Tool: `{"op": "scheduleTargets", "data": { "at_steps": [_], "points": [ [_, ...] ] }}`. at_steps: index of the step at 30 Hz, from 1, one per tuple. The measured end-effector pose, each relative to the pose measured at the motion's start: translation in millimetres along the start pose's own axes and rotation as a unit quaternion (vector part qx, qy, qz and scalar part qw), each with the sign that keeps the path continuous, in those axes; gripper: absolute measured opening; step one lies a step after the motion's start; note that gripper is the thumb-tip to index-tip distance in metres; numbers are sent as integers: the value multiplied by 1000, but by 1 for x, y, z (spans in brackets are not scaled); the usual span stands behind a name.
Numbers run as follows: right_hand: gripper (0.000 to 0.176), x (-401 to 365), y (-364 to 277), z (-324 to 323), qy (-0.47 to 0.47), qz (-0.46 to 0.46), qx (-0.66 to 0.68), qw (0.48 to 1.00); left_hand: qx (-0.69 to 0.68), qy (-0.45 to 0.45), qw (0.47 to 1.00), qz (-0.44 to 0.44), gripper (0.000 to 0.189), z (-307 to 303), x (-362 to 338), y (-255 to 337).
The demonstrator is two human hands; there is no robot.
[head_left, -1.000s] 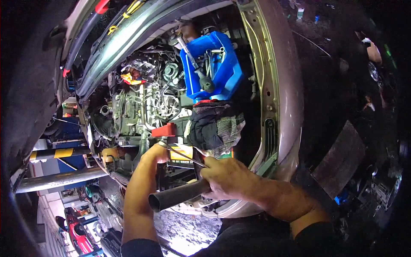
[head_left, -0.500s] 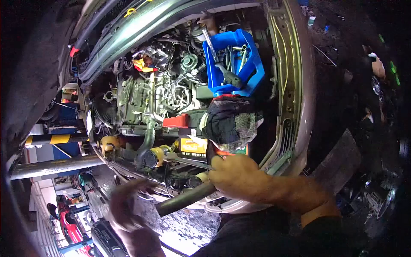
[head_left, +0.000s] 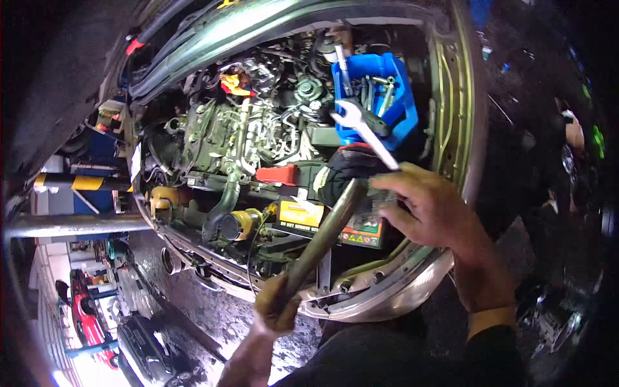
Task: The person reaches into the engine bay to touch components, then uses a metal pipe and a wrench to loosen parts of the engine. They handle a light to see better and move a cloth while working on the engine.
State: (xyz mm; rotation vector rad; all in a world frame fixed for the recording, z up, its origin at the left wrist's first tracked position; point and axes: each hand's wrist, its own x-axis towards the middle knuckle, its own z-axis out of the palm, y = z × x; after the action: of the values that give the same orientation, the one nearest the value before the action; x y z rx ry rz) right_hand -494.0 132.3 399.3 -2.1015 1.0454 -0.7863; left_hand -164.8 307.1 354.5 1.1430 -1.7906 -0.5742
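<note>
- Big switch here: a second ago the right hand [head_left: 429,209] had the pipe [head_left: 322,235] and the spanner [head_left: 367,135] bunched together low at the car's nose, with the left hand up at the spanner's far end.
- Half a second ago the left hand dropped away, just a blur below the bumper.
- Now the tools are split. The left hand [head_left: 276,306] has come back and wrapped its fingers tight round the pipe's lower end.
- The right hand has let the pipe go and lifted. Its thumb and fingers are pinched closed on the spanner's shank, and its open jaw points up towards the blue bin [head_left: 406,106].
- My read: pipe and spanner no longer work as one lever, and each hand carries its own tool.
- The pipe is a dull, brownish metal tube. It slants up from the left hand, across the battery [head_left: 298,216], to the dark rag [head_left: 345,171].
- Its top end sits just beside the right fingertips. Whether they touch it, I cannot tell at this angle.
- The spanner is bright, flat steel with an open-ended head, held above the rag and in front of the bin, to the right of the engine [head_left: 225,138].
</note>
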Motion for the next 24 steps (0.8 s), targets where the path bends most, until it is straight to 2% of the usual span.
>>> {"op": "scheduleTargets", "data": {
  "at_steps": [1,3,5,6,7,8,10,11,12,14,16,18,20,22,23,24],
  "points": [
    [35,-3,4,3,-4,-14,3,1000,19,6,1000,-15,50,13,-3,1],
    [38,-9,8,16,19,16,124,992,70,15,996,-59,51,37,-3,8],
    [42,-9,10,22,-3,24,140,990,105,-1,984,-146,48,57,26,26],
    [45,-14,10,23,-17,49,147,988,106,20,986,-127,48,68,23,18],
    [50,-14,16,29,13,4,146,989,122,26,983,-138,46,73,23,15],
    [50,-16,17,31,10,17,142,990,133,29,980,-148,45,80,28,14],
    [53,-14,18,33,88,-20,164,982,128,26,981,-144,44,86,23,7],
    [54,-13,23,35,115,-48,128,984,113,31,982,-149,44,88,20,6],
    [54,-16,22,34,113,-43,124,985,102,37,982,-156,45,90,17,5],
    [53,-18,20,32,57,47,184,980,117,22,979,-167,46,93,10,1],
    [51,-18,21,38,92,22,162,982,156,25,971,-182,47,90,9,1],
    [51,-20,23,41,78,37,139,987,155,-10,969,-192,49,87,12,3],
    [51,-20,21,44,107,15,95,990,92,-34,960,-262,51,85,13,-2],
    [51,-23,21,42,78,53,100,991,94,-28,947,-306,51,77,22,10],
    [51,-24,26,48,104,29,86,990,83,-2,957,-277,50,73,18,13],
    [51,-25,35,49,111,1,53,992,7,22,950,-313,54,70,4,13]
  ]
}}
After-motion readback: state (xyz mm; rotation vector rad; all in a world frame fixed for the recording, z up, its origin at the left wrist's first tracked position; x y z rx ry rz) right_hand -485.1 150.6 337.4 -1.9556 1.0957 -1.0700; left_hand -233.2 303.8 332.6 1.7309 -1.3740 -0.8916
